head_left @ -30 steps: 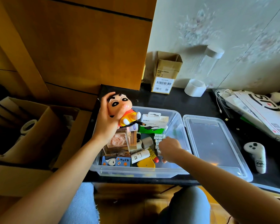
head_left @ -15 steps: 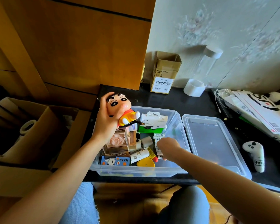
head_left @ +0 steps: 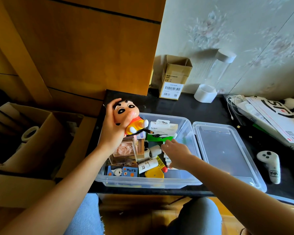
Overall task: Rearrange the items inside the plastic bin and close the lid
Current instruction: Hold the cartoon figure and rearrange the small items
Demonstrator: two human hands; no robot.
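A black desk (head_left: 185,107) stands against a pale flowered wall beside a wooden cabinet (head_left: 85,48), and a clear plastic bin (head_left: 187,126) sits at its near edge with its lid (head_left: 227,153) lying flat just to the right, off the bin. The left hand (head_left: 112,129) grips a cartoon boy figure (head_left: 127,117) by the back of its head, holding it over the bin's far-left corner. The right hand (head_left: 176,154) reaches down into the bin with fingers loosely spread and extended; whether they touch anything I cannot tell. Inside lie a white-and-green package (head_left: 161,131), a clear rose box (head_left: 124,150), a white tube (head_left: 148,165) and a yellow piece (head_left: 154,173). A white controller (head_left: 269,165) rests right of the lid, and a small cardboard box (head_left: 174,78) stands at the wall.
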